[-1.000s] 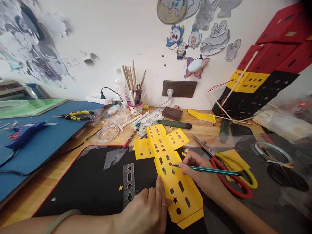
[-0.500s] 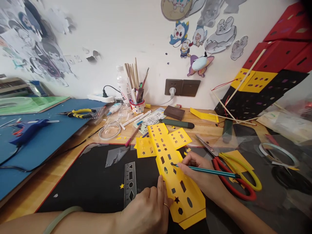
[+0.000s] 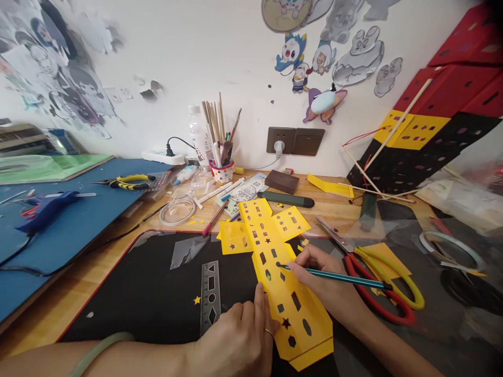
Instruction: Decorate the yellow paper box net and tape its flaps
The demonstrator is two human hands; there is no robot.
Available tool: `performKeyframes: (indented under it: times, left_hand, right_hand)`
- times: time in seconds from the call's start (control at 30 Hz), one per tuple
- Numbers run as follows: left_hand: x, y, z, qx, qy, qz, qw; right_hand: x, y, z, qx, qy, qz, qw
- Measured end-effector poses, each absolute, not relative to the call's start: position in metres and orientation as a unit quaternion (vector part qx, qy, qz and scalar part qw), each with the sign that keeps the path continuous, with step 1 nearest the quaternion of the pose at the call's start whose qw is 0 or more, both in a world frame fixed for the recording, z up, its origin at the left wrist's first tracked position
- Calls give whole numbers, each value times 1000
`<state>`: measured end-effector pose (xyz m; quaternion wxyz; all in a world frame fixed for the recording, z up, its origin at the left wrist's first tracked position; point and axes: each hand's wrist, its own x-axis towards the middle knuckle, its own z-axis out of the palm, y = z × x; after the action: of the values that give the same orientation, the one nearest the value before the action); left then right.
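A yellow card cut-out (image 3: pixel 288 293), pierced with star, diamond, oval and other shaped holes, lies flat with side flaps spread. My right hand (image 3: pixel 314 267) pinches a teal pencil (image 3: pixel 341 277) whose tip rests at the card's middle, near its cut-outs. With index finger stretched out, my left hand (image 3: pixel 245 327) lies against the card's left edge; its thumb is hidden. Left of the card is a clear stencil ruler (image 3: pixel 210 296), partly covered by the left hand. A small yellow star (image 3: pixel 197 300) lies beside the ruler.
Red and yellow-handled scissors (image 3: pixel 383 285) lie right of my right hand. A dark green box cutter (image 3: pixel 288 199) is behind the card. At the back stand a pen cup (image 3: pixel 222 172) and red, yellow and black boxes (image 3: pixel 412 131). Pliers (image 3: pixel 129 182) lie on the blue board (image 3: pixel 98 209).
The whole view has shifted very slightly. Both hands, the pencil and the card keep nearly the same places.
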<state>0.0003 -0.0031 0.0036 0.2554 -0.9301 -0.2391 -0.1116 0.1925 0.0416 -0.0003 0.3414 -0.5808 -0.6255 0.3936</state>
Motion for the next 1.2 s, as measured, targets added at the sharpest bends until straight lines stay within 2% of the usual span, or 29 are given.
performKeyframes:
  times: [1.2]
  left_hand:
    - [1, -2, 2, -931, -238, -120, 251]
  right_hand:
    - [194, 43, 0, -579, -628, 382, 353]
